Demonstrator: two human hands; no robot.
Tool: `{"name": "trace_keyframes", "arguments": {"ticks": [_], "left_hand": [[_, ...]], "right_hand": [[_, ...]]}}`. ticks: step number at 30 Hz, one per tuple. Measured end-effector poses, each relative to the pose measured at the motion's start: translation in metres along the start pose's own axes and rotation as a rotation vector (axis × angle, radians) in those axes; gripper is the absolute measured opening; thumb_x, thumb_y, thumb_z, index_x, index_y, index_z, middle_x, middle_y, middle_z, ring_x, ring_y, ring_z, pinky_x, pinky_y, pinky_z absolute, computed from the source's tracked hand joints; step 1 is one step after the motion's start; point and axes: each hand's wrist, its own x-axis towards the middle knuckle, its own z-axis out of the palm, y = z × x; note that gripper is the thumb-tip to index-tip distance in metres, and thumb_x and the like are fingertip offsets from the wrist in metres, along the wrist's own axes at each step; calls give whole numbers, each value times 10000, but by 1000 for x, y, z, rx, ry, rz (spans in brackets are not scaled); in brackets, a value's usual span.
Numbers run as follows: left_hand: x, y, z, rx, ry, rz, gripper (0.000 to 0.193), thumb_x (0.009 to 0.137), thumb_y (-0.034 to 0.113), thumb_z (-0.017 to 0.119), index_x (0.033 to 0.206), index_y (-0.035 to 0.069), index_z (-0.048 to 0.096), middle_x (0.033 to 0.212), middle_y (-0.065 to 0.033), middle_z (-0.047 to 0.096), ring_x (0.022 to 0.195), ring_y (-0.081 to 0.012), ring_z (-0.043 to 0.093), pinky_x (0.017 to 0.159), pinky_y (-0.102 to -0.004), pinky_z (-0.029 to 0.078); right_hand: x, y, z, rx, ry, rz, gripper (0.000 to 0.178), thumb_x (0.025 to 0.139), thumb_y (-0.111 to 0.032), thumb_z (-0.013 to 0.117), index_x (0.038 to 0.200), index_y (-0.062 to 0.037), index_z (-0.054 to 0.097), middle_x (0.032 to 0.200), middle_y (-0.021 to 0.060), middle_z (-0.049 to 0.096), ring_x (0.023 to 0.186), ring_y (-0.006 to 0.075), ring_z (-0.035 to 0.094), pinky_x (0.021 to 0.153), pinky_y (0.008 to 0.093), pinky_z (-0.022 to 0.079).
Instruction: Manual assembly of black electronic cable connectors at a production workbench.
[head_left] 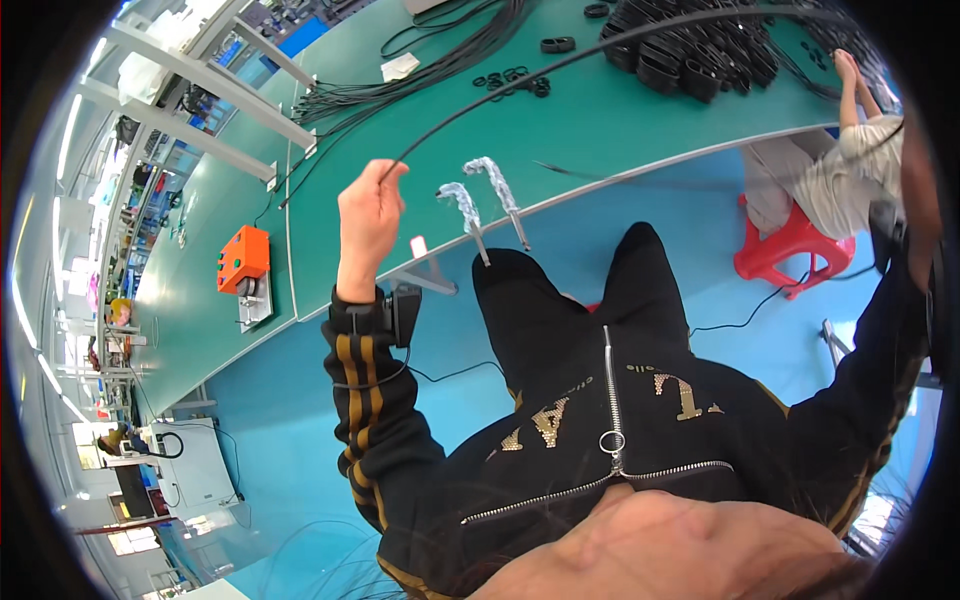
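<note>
My left hand (pixel 371 222) is closed, pinching a thin black cable (pixel 520 88) above the green table (pixel 330 215). From there the cable arcs up and right across the view toward the far right rim. My right hand (pixel 915 190) is out at the right rim, dark and cut off, so its fingers cannot be made out. Two metal hooks wrapped in crinkled pale film, a left one (pixel 463 208) and a right one (pixel 491 183), stick up at the table's near edge, just right of my left hand. A second dark strand (pixel 600 176), blurred, stretches along that edge.
A heap of black coiled cables (pixel 690 50) and small black rings (pixel 512 82) lie on the table. Long loose cables (pixel 440 65) spread at the back. An orange box with green buttons (pixel 244 258) stands left. A co-worker's hands (pixel 847 68) work at right, above a red stool (pixel 795 250).
</note>
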Motion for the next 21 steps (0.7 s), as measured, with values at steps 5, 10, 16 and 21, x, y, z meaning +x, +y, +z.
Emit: {"name": "trace_keyframes", "arguments": {"ticks": [5, 10, 16, 21], "left_hand": [[-46, 35, 32, -628, -515, -337, 321, 999, 284, 454, 900, 17, 602, 587, 56, 424, 480, -47, 376, 437, -205, 302], [-73, 75, 72, -977, -837, -522, 359, 1019, 287, 390, 913, -14, 554, 548, 19, 397, 453, -61, 364, 426, -212, 306], [-79, 80, 108, -1325, -668, -557, 379, 1005, 337, 414, 898, -3, 545, 559, 8, 409, 441, -71, 358, 426, -235, 323], [-96, 77, 120, -1553, -670, -687, 376, 994, 353, 430, 918, 0, 535, 567, 14, 374, 430, -78, 332, 430, -246, 326]], "right_hand": [[-107, -16, -28, 103, -776, 671, 349, 889, -204, 616, 1205, -64, 563, 1098, 164, 616, 973, 214, 625, 760, 337, 516], [-101, -126, 57, 504, -472, 186, 505, 807, -128, 660, 1277, -47, 495, 1258, 165, 533, 1174, 318, 500, 959, 400, 405], [-110, -188, 127, 1278, -761, 405, 256, 841, -51, 609, 1092, -8, 592, 896, 118, 631, 772, 229, 613, 684, 316, 487], [-106, -185, 159, 1254, -495, 358, 132, 866, -67, 592, 983, -7, 606, 784, 125, 619, 685, 267, 593, 627, 327, 484]]}}
